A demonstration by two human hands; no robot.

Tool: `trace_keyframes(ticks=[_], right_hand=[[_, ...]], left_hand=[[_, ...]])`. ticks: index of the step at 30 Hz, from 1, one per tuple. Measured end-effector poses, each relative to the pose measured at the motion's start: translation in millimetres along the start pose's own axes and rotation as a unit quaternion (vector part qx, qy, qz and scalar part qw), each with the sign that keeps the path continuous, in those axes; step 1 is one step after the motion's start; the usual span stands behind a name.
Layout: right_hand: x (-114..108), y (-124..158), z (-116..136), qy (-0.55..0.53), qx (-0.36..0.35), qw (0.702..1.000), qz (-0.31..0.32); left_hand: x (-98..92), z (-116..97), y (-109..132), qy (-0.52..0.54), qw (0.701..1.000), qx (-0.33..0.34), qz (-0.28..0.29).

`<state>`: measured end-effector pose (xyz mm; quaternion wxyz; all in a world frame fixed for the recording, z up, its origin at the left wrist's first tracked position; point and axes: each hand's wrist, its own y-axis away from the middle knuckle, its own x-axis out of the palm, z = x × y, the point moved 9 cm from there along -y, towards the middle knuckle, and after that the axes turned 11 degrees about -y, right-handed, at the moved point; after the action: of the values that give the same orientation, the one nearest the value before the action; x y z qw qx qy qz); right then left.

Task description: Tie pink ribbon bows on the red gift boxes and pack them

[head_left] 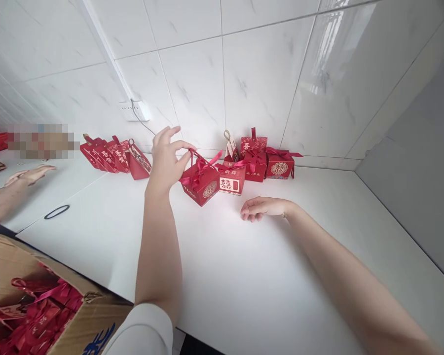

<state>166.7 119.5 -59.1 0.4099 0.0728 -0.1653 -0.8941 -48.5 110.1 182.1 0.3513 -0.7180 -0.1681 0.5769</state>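
Observation:
Between thumb and index finger, my left hand (170, 160) pinches the cord handle of a red gift box (203, 190) with a pink ribbon bow and a round gold emblem. The box hangs tilted at or just above the white table; contact is unclear. Right beside it stands another red gift box (232, 181) with a white label. Farther right are a ribboned red box (255, 167), a red box with a round emblem (280, 166) and a taller red box (253, 144) behind. My right hand (262, 208) hovers low over the table with fingers loosely curled, apart from the boxes.
Several red boxes (109, 155) lean in a row near the tiled wall. At lower left, a cardboard carton (99, 320) holds many red boxes. A black ring (57, 212) lies on the white table (251, 276). A co-worker's hand (33, 175) rests at far left.

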Motion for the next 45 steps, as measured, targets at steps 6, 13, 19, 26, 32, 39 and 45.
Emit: trace_keyframes(ticks=[6, 13, 19, 26, 32, 39, 45], right_hand=[[-17, -13, -20, -0.079, -0.02, 0.994, -0.07], [-22, -13, -23, -0.091, -0.018, 0.993, -0.078], [-24, -15, -26, -0.091, -0.019, 0.992, -0.082], [-25, -14, -26, -0.103, -0.025, 0.99, -0.087], [-26, -13, -25, -0.113, -0.024, 0.99, -0.087], [-27, -13, -25, -0.113, -0.02, 0.989, -0.092], [-28, -11, -24, -0.108, -0.029, 0.99, -0.091]], left_hand=[[-7.7, 42, 11, -0.056, 0.995, -0.083, 0.014], [12.3, 35, 12, -0.03, 0.994, -0.056, 0.088], [4.0, 31, 8, -0.035, 0.995, -0.093, 0.026], [-4.6, 45, 13, -0.087, 0.983, -0.158, -0.014], [7.7, 44, 11, -0.078, 0.984, -0.159, 0.031], [21.7, 59, 19, 0.059, 0.97, -0.198, 0.13], [34.0, 46, 34, 0.147, 0.932, -0.147, 0.298]])
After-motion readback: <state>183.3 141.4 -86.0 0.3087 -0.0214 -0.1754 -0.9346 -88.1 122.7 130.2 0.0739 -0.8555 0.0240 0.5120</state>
